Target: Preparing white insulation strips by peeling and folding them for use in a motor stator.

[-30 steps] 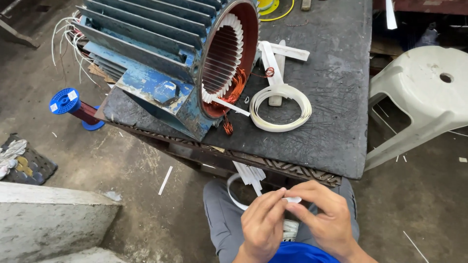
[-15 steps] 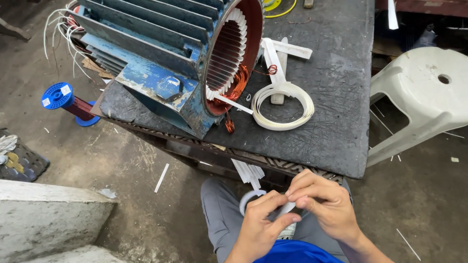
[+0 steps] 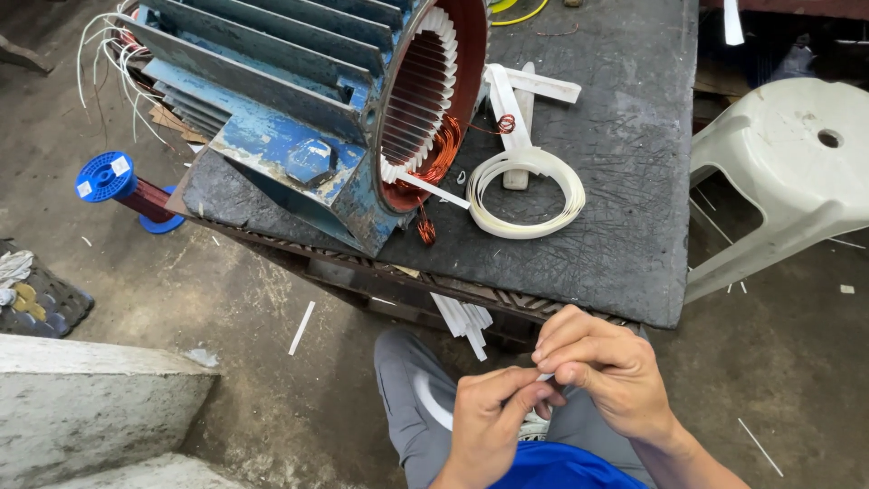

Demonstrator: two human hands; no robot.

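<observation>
Blue-painted motor housing [image 3: 299,109] lies on the dark table [image 3: 625,181], a coil of white strip [image 3: 529,195] to its right. Far left on the floor stands a blue spool [image 3: 113,179] (two small white labels on its round end). Near, left hand [image 3: 489,421] and right hand [image 3: 606,367] pinch a small white strip [image 3: 544,377] between closed fingertips.

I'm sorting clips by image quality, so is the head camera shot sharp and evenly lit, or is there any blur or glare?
Head view: soft, even daylight, no harsh glare; the blue motor housing and white strip coil look sharp; both hands, left hand and right hand, are slightly soft; the white stool looks bright; wide-angle stretch at the edges.
</observation>
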